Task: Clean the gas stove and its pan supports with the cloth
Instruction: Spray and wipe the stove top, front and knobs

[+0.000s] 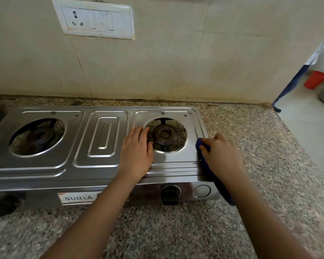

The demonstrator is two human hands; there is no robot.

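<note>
soft even light, glare on stove (pixel 45 165), edges blurry w/ wide-angle bend.

Your left-hand grip (pixel 137 154) lay flat on the steel gas stove (pixel 45 165), fingers straight, fingertips at the rim of the right burner (pixel 165 136) opening. Your right-hand grip (pixel 221 156) held the blue cloth (pixel 202 148) against the stove's right edge, and the cloth trailed down past the front corner. The stove sat on the speckled worktop (pixel 269 146), black knob (pixel 169 196) facing you, switchboard (pixel 95 19) on the wall behind.
</note>
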